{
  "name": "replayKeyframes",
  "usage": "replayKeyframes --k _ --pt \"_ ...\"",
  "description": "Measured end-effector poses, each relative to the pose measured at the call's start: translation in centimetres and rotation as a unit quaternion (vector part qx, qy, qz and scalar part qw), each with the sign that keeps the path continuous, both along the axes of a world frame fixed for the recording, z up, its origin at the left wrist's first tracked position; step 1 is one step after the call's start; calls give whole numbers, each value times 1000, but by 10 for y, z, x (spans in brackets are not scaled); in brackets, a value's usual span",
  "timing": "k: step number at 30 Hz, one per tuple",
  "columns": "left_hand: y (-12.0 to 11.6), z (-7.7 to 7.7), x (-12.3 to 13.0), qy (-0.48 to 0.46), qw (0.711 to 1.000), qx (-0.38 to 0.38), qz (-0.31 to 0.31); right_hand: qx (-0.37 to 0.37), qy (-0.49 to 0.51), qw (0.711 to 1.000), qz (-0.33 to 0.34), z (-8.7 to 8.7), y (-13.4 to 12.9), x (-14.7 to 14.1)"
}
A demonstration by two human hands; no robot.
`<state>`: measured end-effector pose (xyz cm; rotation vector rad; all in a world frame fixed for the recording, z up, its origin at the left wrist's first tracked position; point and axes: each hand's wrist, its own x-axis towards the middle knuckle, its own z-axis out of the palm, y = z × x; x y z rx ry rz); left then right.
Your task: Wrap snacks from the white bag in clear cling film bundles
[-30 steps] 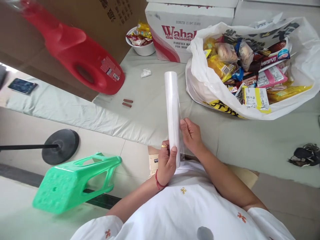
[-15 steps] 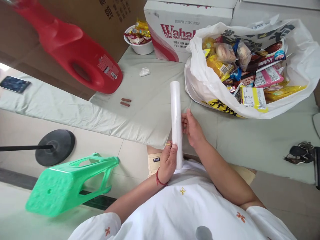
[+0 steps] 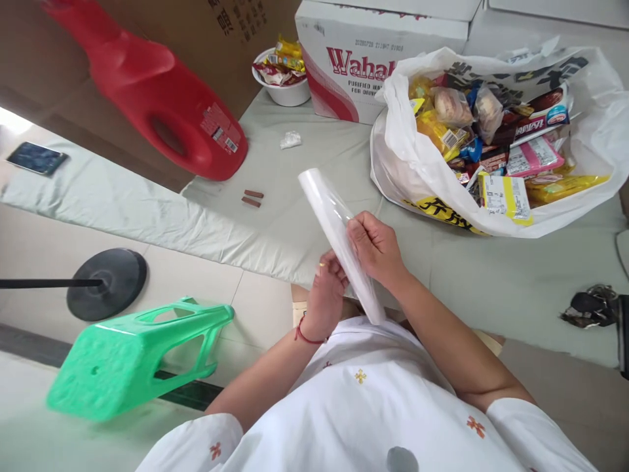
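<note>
A roll of thin clear-white plastic (image 3: 334, 226) is held in front of my shirt, its top end tilted to the left. My right hand (image 3: 376, 249) pinches the plastic at the roll's right side, thumb on top. Against the lower left side of the roll rests my left hand (image 3: 329, 295), its fingers curled behind and partly hidden, the thumb not clearly visible. A white bag (image 3: 403, 157) full of packaged snacks stands beyond my right hand. Two small brown sticks (image 3: 253, 198) lie on the green cloth to the left.
A red jug (image 3: 196, 131), a white bowl of snacks (image 3: 287, 94) and a Wahaha carton (image 3: 339, 85) stand at the back. A phone (image 3: 37, 158) lies far left, keys (image 3: 590, 306) far right. On the floor side are a green stool (image 3: 118, 367) and a black round base (image 3: 108, 285).
The roll has tipped from upright to leaning left. My right hand has closed on its side, while my left hand's thumb has come off the front. The view has shifted slightly.
</note>
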<state>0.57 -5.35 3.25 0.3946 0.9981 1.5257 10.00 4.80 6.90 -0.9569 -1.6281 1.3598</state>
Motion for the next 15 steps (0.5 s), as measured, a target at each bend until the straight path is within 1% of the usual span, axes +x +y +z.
replayKeyframes --k 2,3,5,7,9,10,12,13,15 --pt "20 11 -6 20 999 24 12 44 -43 998 31 8 -2 3" --pt "28 15 -8 41 999 25 9 68 -65 995 31 11 -2 5" --pt "41 19 -13 82 997 6 1 122 -107 987 2 16 1 12" --pt "46 20 -17 88 996 -17 -8 174 -143 973 -50 19 8 25" --pt "45 18 -21 47 998 -18 -39 207 -162 961 -85 24 17 41" --pt "43 17 -22 15 998 -11 -65 217 -167 958 -87 28 20 48" --pt "39 14 -22 -54 992 1 -114 226 -174 956 -65 36 23 58" --pt "38 13 -20 -81 989 1 -127 229 -179 956 -49 41 22 60" --pt "40 11 -11 -95 989 -6 -117 234 -194 953 -17 49 18 60"
